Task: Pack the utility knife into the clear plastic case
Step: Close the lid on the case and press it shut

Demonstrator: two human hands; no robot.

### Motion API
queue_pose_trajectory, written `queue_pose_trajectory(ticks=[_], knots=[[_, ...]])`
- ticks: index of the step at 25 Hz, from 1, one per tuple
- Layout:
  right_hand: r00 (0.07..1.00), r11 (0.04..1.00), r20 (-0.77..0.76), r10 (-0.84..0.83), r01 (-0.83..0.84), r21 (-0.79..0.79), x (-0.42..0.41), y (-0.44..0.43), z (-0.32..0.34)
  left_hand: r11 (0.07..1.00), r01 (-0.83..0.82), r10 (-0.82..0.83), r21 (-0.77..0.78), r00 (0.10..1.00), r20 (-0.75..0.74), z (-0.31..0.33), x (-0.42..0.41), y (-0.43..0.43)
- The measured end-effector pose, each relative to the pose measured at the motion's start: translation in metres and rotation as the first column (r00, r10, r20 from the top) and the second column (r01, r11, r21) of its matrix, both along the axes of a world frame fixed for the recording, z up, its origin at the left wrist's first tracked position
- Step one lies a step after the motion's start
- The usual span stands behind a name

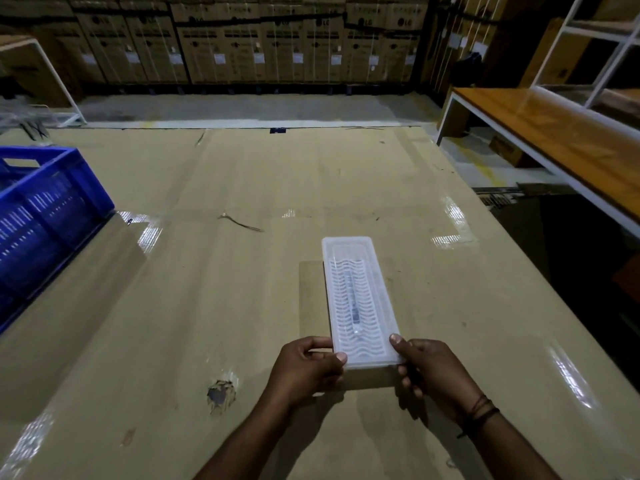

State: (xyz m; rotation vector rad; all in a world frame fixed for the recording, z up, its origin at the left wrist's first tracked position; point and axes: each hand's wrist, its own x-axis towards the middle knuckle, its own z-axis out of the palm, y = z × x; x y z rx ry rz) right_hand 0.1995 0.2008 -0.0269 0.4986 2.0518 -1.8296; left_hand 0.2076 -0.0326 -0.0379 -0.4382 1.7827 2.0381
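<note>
Head view: cardboard-covered table (242, 271) in a storeroom of stacked cartons (242, 46).
Blue crate (45, 216) sits far left; left hand (304, 368) and right hand (433, 372) both grip the clear plastic case (356, 299).

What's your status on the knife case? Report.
Both hands, left and right, gripping near end of clear case. Case shut, dark shape inside, likely the knife. Nothing in the way.

Utility knife (353, 299) only a dim blur through the ribbed clear plastic case (360, 271), blue crate (41, 216) cut by left edge, carton labels (258, 58) unreadable.
</note>
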Motion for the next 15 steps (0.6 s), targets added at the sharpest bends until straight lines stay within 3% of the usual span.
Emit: queue_pose_trajectory(ticks=[9, 12, 15], knots=[[1.0, 1.0, -0.005, 0.016, -0.016, 0.001, -0.001, 0.003, -0.005, 0.999, 0.035, -0.034, -0.013, 0.999, 0.025, -0.003, -0.004, -0.004], [0.999, 0.988, -0.024, 0.035, -0.031, 0.154, -0.009, 0.006, -0.002, 0.999, 0.039, -0.038, -0.012, 0.995, 0.087, -0.004, -0.015, -0.003], [0.992, 0.957, -0.126, 0.01, 0.027, 0.289, -0.032, 0.005, 0.001, 0.998, -0.053, 0.055, -0.045, 0.997, 0.054, -0.007, -0.041, -0.002]])
